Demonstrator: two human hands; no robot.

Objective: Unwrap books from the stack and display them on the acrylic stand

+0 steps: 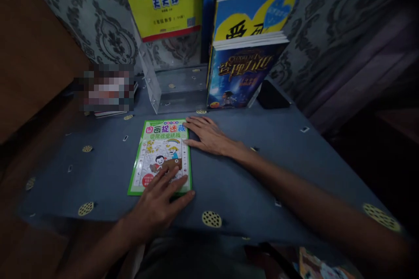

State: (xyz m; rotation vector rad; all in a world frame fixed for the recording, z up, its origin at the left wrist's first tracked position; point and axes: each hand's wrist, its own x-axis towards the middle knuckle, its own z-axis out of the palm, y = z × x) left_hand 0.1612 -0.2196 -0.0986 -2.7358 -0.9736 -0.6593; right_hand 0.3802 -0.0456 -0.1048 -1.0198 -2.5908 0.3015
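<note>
Left hand (159, 202), loose and spread, lay over the lower cover of a green-bordered Chinese picture-puzzle book (163, 146), center-left of frame; thumb reached past its lower right corner. Right hand (211, 137) was flat, fingertips at the book's upper right edge, grasping nothing. The book lay flat, face up, top edge just short of a clear acrylic book rack (183, 102). Pineapple-print tablecloth (108, 165) gave room left of the book and a strip below its bottom edge, before the table's near edge. Left forearm rose from the lower left; right forearm slanted in from the lower right, wrist low. Upper center: yellow mental-arithmetic workbook (163, 13); right of it, Charlie IX book (238, 76). Dark flat object (273, 95), unidentifiable, sat upper right; pixelated stack (111, 91), upper left.
</note>
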